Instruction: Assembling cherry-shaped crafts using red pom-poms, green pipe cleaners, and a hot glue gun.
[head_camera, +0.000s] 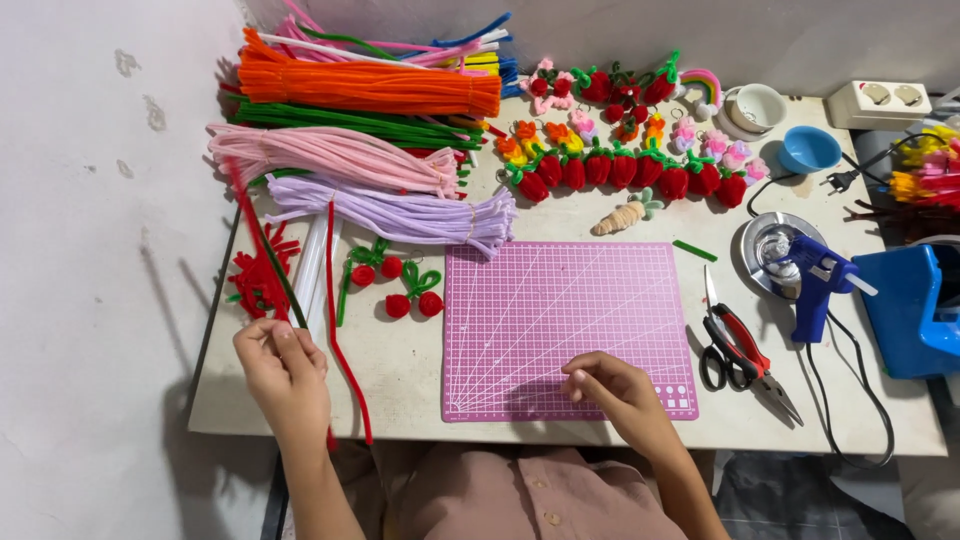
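Two hands over the table (420, 385), both referenced to the pink cutting mat (567, 327). Left hand (283, 372) off the mat's left edge, near the table's front; fingers pressed together, pinching a dark red pipe cleaner (262, 245) and a green one (283, 285) alongside it, both angled up and away toward the far left. Gripped low, probably to keep the long ends under control. Second red pipe cleaner (340, 330) loose on the table just right of that hand, running from the purple bundle (400, 215) down past the table's front edge. Right hand (610, 385) resting on the mat's near edge, fingers curled in loosely; holding anything or not, cannot tell. Mat surface bare, kept central as the work area. Stock bundles beyond the mat's far left corner, sorted by colour: orange (370, 88), green, pink (335, 155), purple. Finished strawberries (625, 170) lined up beyond the mat's far edge, two small cherry pairs (395, 285) left of it. Scissors (722, 345), pliers (750, 355), blue glue gun (815, 280) right of the mat, within right-hand reach.
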